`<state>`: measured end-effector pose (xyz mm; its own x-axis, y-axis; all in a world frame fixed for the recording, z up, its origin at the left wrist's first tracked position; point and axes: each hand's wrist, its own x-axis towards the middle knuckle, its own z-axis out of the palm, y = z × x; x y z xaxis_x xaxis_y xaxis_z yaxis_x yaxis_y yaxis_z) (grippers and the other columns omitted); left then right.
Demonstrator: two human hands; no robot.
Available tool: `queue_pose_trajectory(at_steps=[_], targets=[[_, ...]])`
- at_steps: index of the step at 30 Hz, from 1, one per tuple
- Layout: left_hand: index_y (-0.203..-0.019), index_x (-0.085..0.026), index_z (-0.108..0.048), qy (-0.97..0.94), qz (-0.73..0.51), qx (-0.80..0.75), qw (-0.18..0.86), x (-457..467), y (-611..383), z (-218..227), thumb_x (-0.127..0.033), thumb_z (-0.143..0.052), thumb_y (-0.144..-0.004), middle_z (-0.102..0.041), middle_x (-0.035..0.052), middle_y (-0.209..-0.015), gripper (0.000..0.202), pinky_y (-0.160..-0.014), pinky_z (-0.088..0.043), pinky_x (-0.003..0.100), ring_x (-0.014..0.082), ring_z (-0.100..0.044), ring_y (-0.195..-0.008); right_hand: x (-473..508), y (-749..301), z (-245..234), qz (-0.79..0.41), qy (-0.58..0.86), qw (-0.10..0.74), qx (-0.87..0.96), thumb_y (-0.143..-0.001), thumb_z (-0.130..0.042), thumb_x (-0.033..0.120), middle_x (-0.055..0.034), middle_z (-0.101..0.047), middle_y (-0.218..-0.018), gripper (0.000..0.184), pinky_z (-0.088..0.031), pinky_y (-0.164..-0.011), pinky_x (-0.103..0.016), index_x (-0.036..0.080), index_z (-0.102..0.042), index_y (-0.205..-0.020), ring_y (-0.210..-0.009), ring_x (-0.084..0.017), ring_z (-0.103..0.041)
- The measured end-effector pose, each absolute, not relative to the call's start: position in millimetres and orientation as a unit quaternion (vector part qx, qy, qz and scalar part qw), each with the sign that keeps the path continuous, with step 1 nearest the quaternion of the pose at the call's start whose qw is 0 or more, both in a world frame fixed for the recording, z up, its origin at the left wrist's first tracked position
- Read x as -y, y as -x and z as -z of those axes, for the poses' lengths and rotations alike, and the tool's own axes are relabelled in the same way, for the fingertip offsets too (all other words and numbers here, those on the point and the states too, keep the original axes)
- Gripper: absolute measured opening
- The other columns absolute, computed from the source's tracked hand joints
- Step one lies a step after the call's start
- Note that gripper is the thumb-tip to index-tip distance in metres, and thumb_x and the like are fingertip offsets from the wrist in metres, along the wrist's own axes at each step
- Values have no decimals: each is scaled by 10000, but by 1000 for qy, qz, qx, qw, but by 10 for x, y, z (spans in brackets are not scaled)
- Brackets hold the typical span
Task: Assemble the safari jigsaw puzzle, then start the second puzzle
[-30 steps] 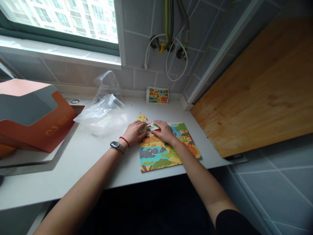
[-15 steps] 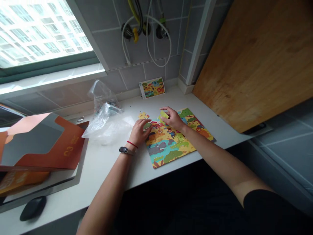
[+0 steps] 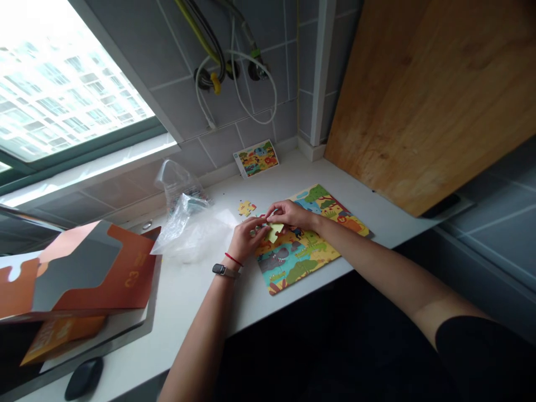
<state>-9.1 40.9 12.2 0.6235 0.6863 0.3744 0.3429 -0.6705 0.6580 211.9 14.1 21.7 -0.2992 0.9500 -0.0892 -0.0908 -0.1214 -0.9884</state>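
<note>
My right hand (image 3: 292, 215) pinches a plain yellow-green jigsaw puzzle piece (image 3: 274, 232) above the puzzle. From the other side, the thumb and fingers of my left hand (image 3: 245, 237) close on the same piece. Below both hands lies a largely assembled jigsaw puzzle (image 3: 307, 259) with a hippo, crocodiles, a lion and trees. Its upper left part is mostly hidden by my hands. A loose yellow puzzle piece (image 3: 246, 208) rests on the white counter just beyond my left fingers.
A picture card (image 3: 257, 158) leans against the tiled wall. Clear plastic bags (image 3: 184, 223) lie left of my left hand. Farther left are an opened orange box (image 3: 100, 273) and a black mouse-shaped object (image 3: 84, 378). A wooden board (image 3: 419, 100) stands at the right.
My right hand has brought the yellow-green piece down and left to my left hand, and the fingers of both now meet at it. The camera view has tilted and shifted slightly.
</note>
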Motion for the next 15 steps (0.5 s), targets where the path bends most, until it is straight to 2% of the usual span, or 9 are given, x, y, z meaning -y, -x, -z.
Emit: queue_pose_trajectory(at_steps=[3, 5, 7, 9, 11, 15], targets=[[-994, -217, -794, -854, -323, -305, 272, -425, 100, -114, -461, -603, -1006, -781, 93, -1025, 310, -863, -606, 363, 220, -739, -931, -159, -2118, -198, -611, 432, 432, 504, -684, -925, 466, 26, -717, -620, 392, -473, -377, -166, 176, -726, -857, -415, -101, -617], [-948, -215, -794, -851, -326, -313, 267, -431, 114, -116, -488, -571, -1021, -783, 95, -1012, 360, -868, -605, 369, 220, -739, -924, -177, -2124, -187, -619, 436, 445, 478, -666, -937, 475, -12, -746, -641, 400, -537, -425, -197, 172, -708, -789, -471, -143, -682], [-920, -207, -784, -850, -331, -315, 262, -428, 129, -127, -496, -515, -1047, -782, 97, -997, 415, -860, -600, 365, 216, -734, -915, -189, -2141, -185, -642, 426, 449, 453, -720, -897, 471, -63, -779, -695, 369, -595, -507, -230, 162, -700, -763, -570, -184, -743], [-902, -199, -772, -851, -331, -312, 262, -420, 139, -141, -483, -468, -1068, -777, 99, -997, 448, -849, -592, 355, 210, -724, -913, -192, -2162, -187, -661, 404, 454, 440, -791, -825, 402, -100, -804, -774, 274, -627, -596, -249, 149, -723, -810, -680, -204, -780], [-887, -198, -762, -856, -322, -311, 258, -416, 139, -145, -480, -489, -1061, -771, 98, -1005, 429, -831, -588, 348, 208, -712, -907, -191, -2176, -185, -665, 385, 465, 440, -790, -777, 287, -110, -820, -860, 200, -642, -680, -269, 142, -747, -924, -778, -216, -796], [-904, -219, -777, -878, -286, -324, 206, -450, 122, -88, -463, -586, -1018, -761, 83, -948, 330, -861, -588, 391, 234, -690, -924, -205, -2150, -133, -626, 375, 493, 473, -720, -730, 169, -101, -819, -1029, 410, -652, -776, -337, 153, -742, -1129, -870, -223, -790]])
